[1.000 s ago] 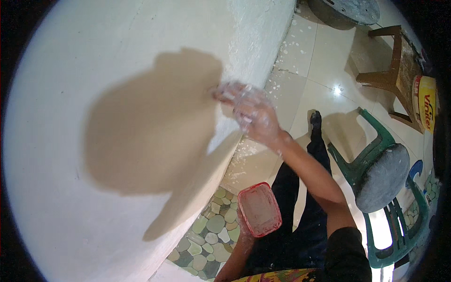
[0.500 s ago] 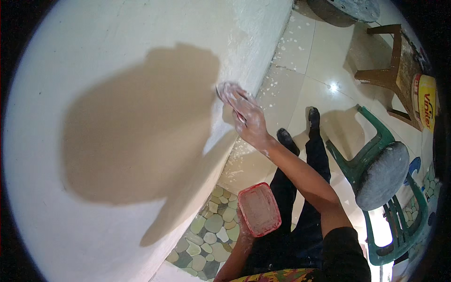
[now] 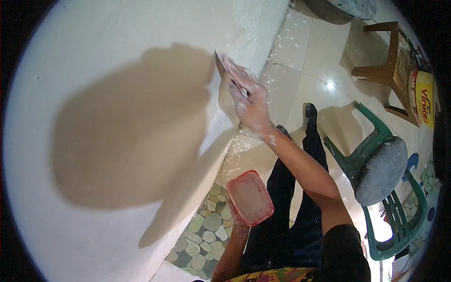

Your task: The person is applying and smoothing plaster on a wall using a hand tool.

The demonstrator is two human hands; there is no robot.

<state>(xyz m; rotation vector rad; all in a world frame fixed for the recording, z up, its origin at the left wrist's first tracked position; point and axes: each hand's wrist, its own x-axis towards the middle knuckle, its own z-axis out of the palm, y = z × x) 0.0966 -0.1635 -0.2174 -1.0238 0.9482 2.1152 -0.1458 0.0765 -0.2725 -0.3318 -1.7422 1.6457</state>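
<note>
White plastered wall (image 3: 117,94) ahead, tiled floor (image 3: 300,70) below. Right hand (image 3: 249,101), grip closed on putty knife (image 3: 224,68), blade flat against wall for spreading. Left hand (image 3: 237,221) clasping red tray (image 3: 250,197) level, close for reloading.

A broad white plastered wall (image 3: 117,117) fills the left, with a large soft shadow cast on it. Right of it lies a glossy cream tiled floor (image 3: 300,70) speckled with white drips. A green plastic chair (image 3: 380,164) stands at right, a brown wooden stool (image 3: 385,61) farther off.
</note>
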